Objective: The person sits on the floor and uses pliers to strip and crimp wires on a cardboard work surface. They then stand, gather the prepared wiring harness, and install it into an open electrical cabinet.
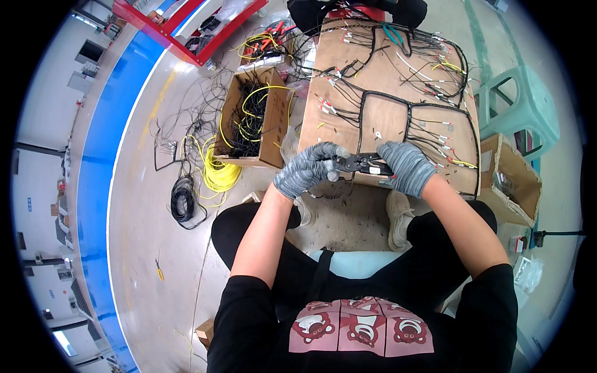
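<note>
Both of my hands wear grey gloves and meet just past the near edge of the wooden board (387, 118). My right hand (407, 166) is wrapped around the handle end of black crimping pliers (367, 165). At the jaw end, my left hand (311, 168) is closed, thumb and fingers against the tool head; anything pinched between them is too small to make out. A black wire harness (385, 94) lies in branching loops over the board, its wire ends carrying white and red sleeves. Some branches end right beside my right hand.
Left of the board stands a cardboard box (273, 124) of black and yellow wires. Coils of yellow cable (219, 171) and black cable (183, 200) lie on the floor. A green stool (528, 102) and an open carton (525, 189) stand at right. Another person (298, 15) sits at the far end.
</note>
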Motion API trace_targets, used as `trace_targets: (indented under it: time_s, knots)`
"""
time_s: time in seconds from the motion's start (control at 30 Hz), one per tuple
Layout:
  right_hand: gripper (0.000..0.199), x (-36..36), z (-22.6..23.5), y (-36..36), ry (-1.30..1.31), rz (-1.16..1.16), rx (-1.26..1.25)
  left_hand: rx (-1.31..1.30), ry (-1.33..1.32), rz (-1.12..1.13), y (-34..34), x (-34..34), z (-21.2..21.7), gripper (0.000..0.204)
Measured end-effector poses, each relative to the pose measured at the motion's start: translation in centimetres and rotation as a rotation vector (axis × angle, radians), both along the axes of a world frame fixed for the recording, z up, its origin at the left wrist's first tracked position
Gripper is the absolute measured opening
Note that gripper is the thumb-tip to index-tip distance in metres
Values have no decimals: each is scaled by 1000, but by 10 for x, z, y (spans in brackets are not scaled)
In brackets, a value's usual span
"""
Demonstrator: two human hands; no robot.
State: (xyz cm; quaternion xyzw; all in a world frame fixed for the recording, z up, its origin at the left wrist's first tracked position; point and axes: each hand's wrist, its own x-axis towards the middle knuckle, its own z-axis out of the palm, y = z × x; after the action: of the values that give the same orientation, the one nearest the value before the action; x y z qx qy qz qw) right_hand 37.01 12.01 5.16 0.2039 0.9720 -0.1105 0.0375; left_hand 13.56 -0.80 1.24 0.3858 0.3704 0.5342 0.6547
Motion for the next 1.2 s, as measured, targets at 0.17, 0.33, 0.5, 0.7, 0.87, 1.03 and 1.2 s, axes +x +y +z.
trace_targets:
  time_s: [0.17,0.33,0.5,0.7,0.87,1.03,1.2]
  knots:
    - [50,1,-5,-3,-74,-67,-68,-3,62,56,0,2,2,37]
    - [67,2,2,-8,-5,-62,76,-25,55,130,-3,7,6,37]
    - [75,3,13,-13,-24,-71,88,-16,-44,151,-7,8,-1,36]
    - [62,4,5,-6,57,-60,63,-45,-35,128,-5,7,-1,34]
    - [57,0,-3,-2,32,-92,64,-54,-71,124,-6,11,9,34]
    - [50,-1,-5,-5,36,-125,41,-54,-58,107,-4,9,10,34]
    - [43,0,-12,-11,93,-124,-93,-46,-64,112,-6,8,11,36]
